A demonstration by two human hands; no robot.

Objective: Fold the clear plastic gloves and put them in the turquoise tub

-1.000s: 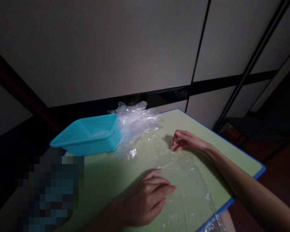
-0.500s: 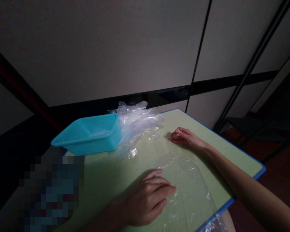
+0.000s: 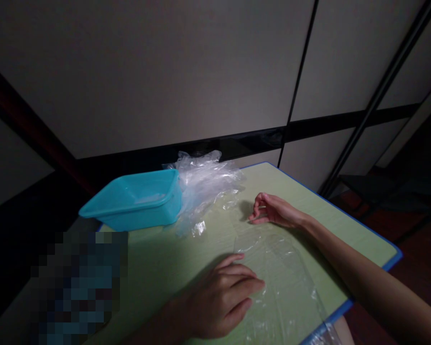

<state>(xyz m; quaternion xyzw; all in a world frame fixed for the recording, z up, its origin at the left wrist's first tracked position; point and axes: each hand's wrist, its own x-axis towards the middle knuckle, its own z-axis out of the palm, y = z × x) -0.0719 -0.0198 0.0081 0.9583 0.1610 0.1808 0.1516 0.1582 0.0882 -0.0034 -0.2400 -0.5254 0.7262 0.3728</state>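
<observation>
A clear plastic sheet [image 3: 283, 278] lies flat on the green table [image 3: 345, 230], reaching from its middle to the near edge. My left hand [image 3: 222, 297] rests palm down on the sheet's left side, fingers stretched out flat. My right hand [image 3: 273, 211] is at the sheet's far end, thumb and fingers curled into a pinch at the plastic's edge; what they hold is too thin to make out.
A turquoise plastic tub [image 3: 136, 201] stands at the table's far left. A crumpled pile of clear plastic [image 3: 204, 182] lies beside it on the right. The table has a blue rim [image 3: 391, 261]. A dark-framed wall stands behind.
My right hand lay flat on the sheet's far end half a second ago and has now lifted its fingers into a pinch. My left hand has stayed in place.
</observation>
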